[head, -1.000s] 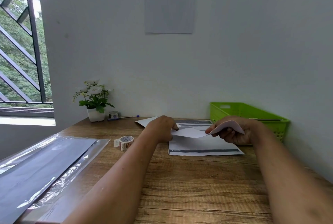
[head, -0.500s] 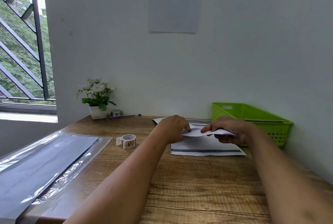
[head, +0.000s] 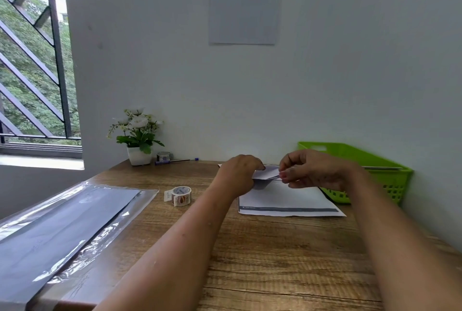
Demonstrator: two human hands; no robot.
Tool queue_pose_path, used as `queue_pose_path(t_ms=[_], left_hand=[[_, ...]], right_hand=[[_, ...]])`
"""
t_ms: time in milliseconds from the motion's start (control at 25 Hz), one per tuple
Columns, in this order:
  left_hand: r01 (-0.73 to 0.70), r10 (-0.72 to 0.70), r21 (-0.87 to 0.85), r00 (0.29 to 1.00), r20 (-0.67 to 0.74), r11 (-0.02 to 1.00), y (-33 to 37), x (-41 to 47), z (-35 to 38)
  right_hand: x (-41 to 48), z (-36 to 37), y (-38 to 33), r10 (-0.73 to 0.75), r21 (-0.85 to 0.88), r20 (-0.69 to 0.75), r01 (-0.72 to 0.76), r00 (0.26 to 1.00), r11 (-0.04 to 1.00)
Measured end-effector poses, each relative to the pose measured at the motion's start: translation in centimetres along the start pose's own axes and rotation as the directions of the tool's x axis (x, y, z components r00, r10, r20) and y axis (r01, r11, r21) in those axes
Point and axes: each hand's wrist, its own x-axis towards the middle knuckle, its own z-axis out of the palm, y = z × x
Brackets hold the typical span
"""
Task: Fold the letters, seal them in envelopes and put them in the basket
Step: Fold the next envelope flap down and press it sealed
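Note:
A small folded white letter is held just above the desk between both hands. My left hand grips its left end with curled fingers. My right hand pinches its right end between thumb and fingertips. Beneath them a flat white sheet with a grey band lies on the wooden desk. The green plastic basket stands against the wall to the right, partly hidden by my right forearm.
A roll of patterned tape sits left of the sheet. A grey sheet in a clear plastic sleeve covers the desk's left part. A potted white flower, a second small tape roll and a pen stand at the back.
The letter has gone from a wide sheet to a short fold as my right hand moved left toward my left hand. The view has shifted slightly.

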Motion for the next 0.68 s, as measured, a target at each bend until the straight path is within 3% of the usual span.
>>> queue_pose_path(t_ms=[80, 280, 400, 520, 680], left_hand=[[0.000, 0.000, -0.017, 1.000, 0.002, 1.000, -0.2, 0.0, 0.2], [-0.006, -0.003, -0.140, 0.998, -0.067, 0.990, 0.0, 0.3, -0.1], [-0.042, 0.027, -0.179, 0.996, -0.087, 0.983, 0.8, 0.1, -0.3], [-0.071, 0.063, -0.174, 0.997, -0.055, 0.982, 1.4, 0.0, -0.5], [-0.114, 0.100, -0.201, 0.992, -0.078, 0.973, 2.8, 0.1, -0.6]], right_hand=[[-0.1, -0.2, 0.1, -0.039, -0.027, -0.004, 0.039, 0.999, 0.999], [1.3, 0.9, 1.2, -0.194, -0.252, -0.305, 0.117, 0.932, 0.960], [2.7, 2.2, 2.4, -0.356, -0.604, -0.431, 0.028, 0.829, 0.796], [3.2, 2.9, 2.9, -0.423, -0.688, -0.531, -0.081, 0.735, 0.722], [3.6, 3.2, 3.4, -0.357, -0.781, -0.507, -0.243, 0.784, 0.576]])
